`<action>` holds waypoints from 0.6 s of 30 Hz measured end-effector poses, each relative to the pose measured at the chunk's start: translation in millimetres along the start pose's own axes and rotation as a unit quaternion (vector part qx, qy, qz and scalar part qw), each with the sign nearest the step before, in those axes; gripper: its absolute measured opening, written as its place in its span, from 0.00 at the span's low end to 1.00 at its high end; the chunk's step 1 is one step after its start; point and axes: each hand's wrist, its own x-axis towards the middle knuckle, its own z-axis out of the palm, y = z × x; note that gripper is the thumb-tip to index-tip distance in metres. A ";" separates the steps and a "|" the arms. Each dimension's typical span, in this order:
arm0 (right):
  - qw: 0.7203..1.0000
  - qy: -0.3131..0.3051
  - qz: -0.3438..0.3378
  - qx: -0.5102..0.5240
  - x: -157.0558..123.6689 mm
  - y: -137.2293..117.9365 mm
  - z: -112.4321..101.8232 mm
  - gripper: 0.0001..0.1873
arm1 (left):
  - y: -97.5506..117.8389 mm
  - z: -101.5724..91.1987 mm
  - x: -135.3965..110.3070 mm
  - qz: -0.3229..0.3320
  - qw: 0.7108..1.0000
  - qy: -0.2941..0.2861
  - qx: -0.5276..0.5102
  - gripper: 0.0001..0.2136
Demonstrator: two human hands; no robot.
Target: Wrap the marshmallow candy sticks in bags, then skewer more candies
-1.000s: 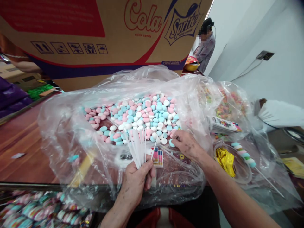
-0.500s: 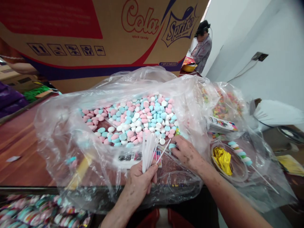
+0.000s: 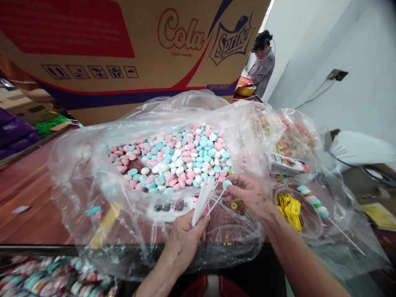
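Note:
My left hand is closed round a bundle of white sticks, with one stick angled out to the right. Between thumb and fingers, my right hand pinches a light blue candy at the tip of that single stick. Whether the stick has gone into the candy, I cannot tell. Just beyond both hands, a heap of pink, blue and white candies lies inside a clear plastic bag spread over the table. A printed packet lies under the plastic beside my left hand.
Right of my arm, a round clear tub holds gold ties; a candy skewer leans across it. A large cardboard box stands behind the bag. Wrapped candies lie below the table's front edge. A person works further back.
My right hand has lifted the blue candy from near the heap to the tip of the single stick. My left hand has shifted slightly right with the bundle.

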 end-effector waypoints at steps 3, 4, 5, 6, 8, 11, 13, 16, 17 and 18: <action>1.000 0.001 0.005 0.021 -0.6 -0.3 1.1 0.18 | 1.4 0.8 1.3 0.005 1.000 0.001 0.020 0.14; 1.000 -0.001 0.004 0.026 -0.7 0.1 1.3 0.18 | 2.0 0.9 1.6 0.006 1.000 0.002 0.025 0.14; 1.000 -0.003 0.003 0.029 -0.8 0.8 1.3 0.17 | 2.9 0.9 1.8 0.009 1.000 0.002 0.030 0.14; 1.000 -0.005 0.000 0.031 -0.9 1.7 1.3 0.17 | 3.9 0.8 1.9 0.012 0.999 0.004 0.036 0.14; 0.999 -0.009 -0.006 0.031 -1.3 4.0 1.4 0.17 | 6.1 0.5 1.6 0.018 0.999 0.005 0.051 0.14; 0.999 -0.017 -0.028 0.027 -2.7 6.4 1.5 0.17 | 8.3 0.0 0.7 0.019 0.998 0.004 0.064 0.14; 0.998 -0.028 -0.052 0.002 -4.4 6.4 0.9 0.18 | 8.5 0.0 0.4 0.017 0.998 0.005 0.064 0.14; 0.991 -0.017 -0.084 -0.102 -7.5 5.4 -0.7 0.16 | 7.9 0.0 0.5 0.017 0.998 0.005 0.063 0.14; 0.986 -0.004 -0.091 -0.138 -8.4 5.3 -0.9 0.15 | 7.7 -0.1 0.6 0.019 0.998 0.005 0.063 0.14; 0.982 0.011 -0.095 -0.163 -9.2 5.6 -0.6 0.15 | 7.6 -0.2 0.5 0.020 0.998 0.006 0.062 0.15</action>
